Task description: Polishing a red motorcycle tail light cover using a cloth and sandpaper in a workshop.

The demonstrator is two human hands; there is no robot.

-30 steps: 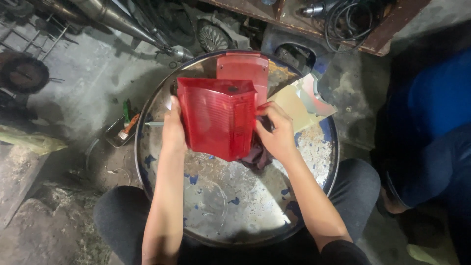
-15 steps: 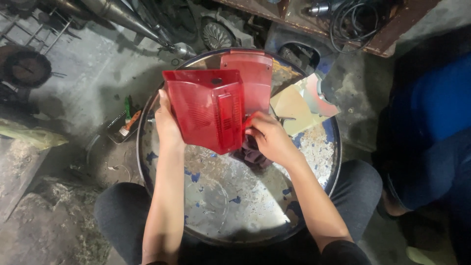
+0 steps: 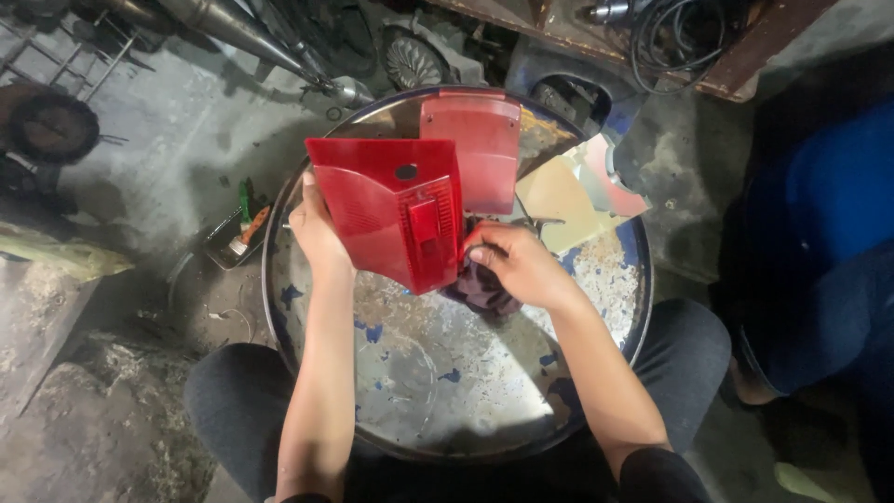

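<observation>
A red ribbed plastic cover (image 3: 396, 210) with a small dark hole and a square catch is held up over a round metal drum top (image 3: 438, 382). My left hand (image 3: 317, 228) grips its left edge. My right hand (image 3: 517, 265) presses a dark purple rag (image 3: 480, 287) against the cover's right edge. Just behind it, a second red plastic panel (image 3: 475, 154) stands on the drum's far side.
A cream and pink panel (image 3: 577, 196) lies at the drum's right rim. A small tray with tools (image 3: 237, 233) sits on the floor to the left. Metal pipes and a wheel (image 3: 51, 126) lie at the upper left. A person in blue (image 3: 819, 242) sits at the right.
The red cover has turned in my hands, so its face with the hole and catch shows. My right hand has moved lower along its right edge with the rag.
</observation>
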